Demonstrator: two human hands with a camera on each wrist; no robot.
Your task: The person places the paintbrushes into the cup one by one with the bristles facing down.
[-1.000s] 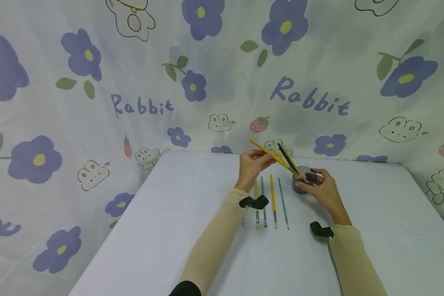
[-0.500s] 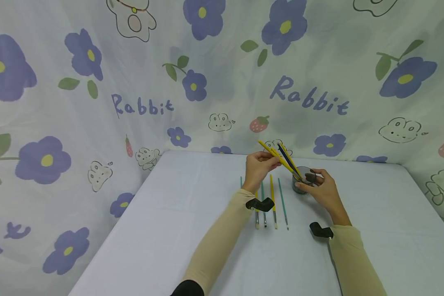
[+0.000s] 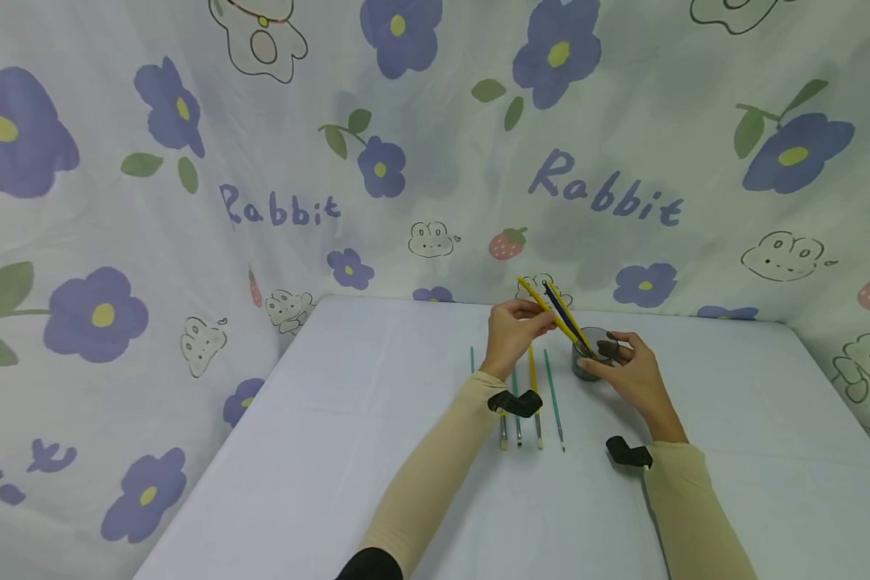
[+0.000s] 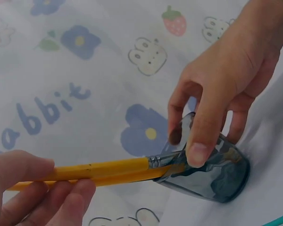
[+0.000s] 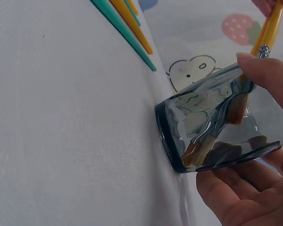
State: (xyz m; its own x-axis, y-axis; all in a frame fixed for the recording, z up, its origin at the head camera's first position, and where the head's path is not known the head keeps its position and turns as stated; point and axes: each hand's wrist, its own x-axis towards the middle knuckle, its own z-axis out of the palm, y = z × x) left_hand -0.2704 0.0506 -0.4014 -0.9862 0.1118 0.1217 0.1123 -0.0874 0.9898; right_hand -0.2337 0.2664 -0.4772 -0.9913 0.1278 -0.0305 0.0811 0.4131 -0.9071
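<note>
My left hand [image 3: 513, 334] pinches a yellow-handled paintbrush [image 4: 104, 168] between thumb and fingers, bristle end down. Its metal collar and bristles dip into a smoky clear glass cup [image 5: 167, 136], which my right hand [image 3: 640, 377] grips by the rim and side. More brushes lean in the cup, among them a dark blue one [image 3: 564, 314] and another yellow one. Through the glass, several brown bristle tips show in the right wrist view, some resting near the base. The cup stands on the white table.
To the left of the cup, several paintbrushes lie in a row, including a green one [image 3: 554, 387] and a yellow one [image 3: 533, 372]. My left arm partly covers them. A white curtain [image 3: 435, 161] with flowers and rabbits hangs behind the table [image 3: 377, 387].
My left hand has moved right, bringing its yellow paintbrush closer to the cup, steeper and with its bristle end lower in the cup. My right hand and the cup have hardly moved.
</note>
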